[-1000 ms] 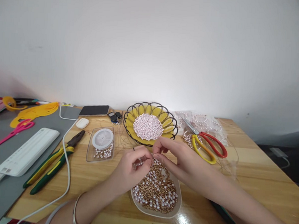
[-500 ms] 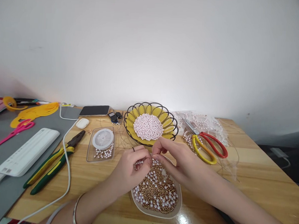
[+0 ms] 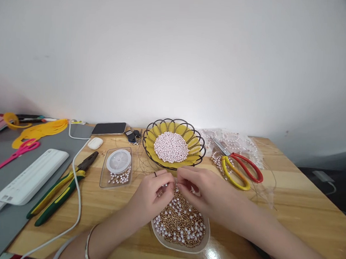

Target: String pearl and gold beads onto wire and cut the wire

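My left hand (image 3: 154, 192), with a dark ring on one finger, is closed in a pinch above a pale tray (image 3: 180, 247) of gold and pearl beads (image 3: 182, 222). A few pearl beads show in the curl of its fingers, perhaps on a string. My right hand (image 3: 209, 189) pinches with thumb and forefinger right beside the left fingertips. What lies between the right fingertips is too small and covered to make out. Both hands hide the far part of the tray. Just beyond them stands a yellow basket (image 3: 190, 159) with a black looped rim, holding pinkish pearl beads (image 3: 171, 147).
To the left are a clear box (image 3: 103, 180) with a white spool (image 3: 119, 161), pliers (image 3: 62, 189), a white cable (image 3: 78, 202), a power bank (image 3: 33, 176) and a phone (image 3: 109, 128). Scissors (image 3: 242, 168) lie on bagged beads (image 3: 242, 142) at right. A dark tool lies partly under my right forearm.
My right hand has turned slightly and its fingers have curled lower, still meeting the left fingertips. The left hand has barely moved, and fewer beads show in its curl.
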`<state>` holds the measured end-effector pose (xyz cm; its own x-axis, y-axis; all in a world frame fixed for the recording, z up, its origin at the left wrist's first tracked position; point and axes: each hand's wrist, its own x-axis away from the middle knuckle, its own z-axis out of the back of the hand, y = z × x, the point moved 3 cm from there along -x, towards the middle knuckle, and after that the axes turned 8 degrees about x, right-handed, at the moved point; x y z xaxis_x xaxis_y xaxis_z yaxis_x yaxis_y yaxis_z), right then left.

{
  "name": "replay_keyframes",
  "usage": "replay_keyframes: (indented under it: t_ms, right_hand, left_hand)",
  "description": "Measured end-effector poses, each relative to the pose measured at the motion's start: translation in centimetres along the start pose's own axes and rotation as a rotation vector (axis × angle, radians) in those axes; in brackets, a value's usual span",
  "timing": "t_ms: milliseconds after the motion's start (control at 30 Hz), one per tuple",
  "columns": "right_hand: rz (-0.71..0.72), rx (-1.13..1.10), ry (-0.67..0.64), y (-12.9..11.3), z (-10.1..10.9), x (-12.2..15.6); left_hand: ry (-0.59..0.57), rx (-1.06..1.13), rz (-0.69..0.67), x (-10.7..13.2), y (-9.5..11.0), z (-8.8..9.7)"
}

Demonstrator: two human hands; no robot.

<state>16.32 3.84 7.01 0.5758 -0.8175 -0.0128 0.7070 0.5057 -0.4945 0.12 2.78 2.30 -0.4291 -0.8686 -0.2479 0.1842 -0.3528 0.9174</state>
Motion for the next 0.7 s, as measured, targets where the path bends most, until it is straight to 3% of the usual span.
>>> replay_keyframes:
  t_ms: [367,700]
  right_hand:
    - [0.074,0.008,-0.017,-0.99,0.17,0.00]
    - [0.023,-0.037,-0.026,-1.01,-0.23,-0.06]
  left_hand:
    - [0.001,-0.035,0.027,-0.04,0.39,-0.16]
    - [0.006,-0.092,-0.043,0.15,0.26,-0.22]
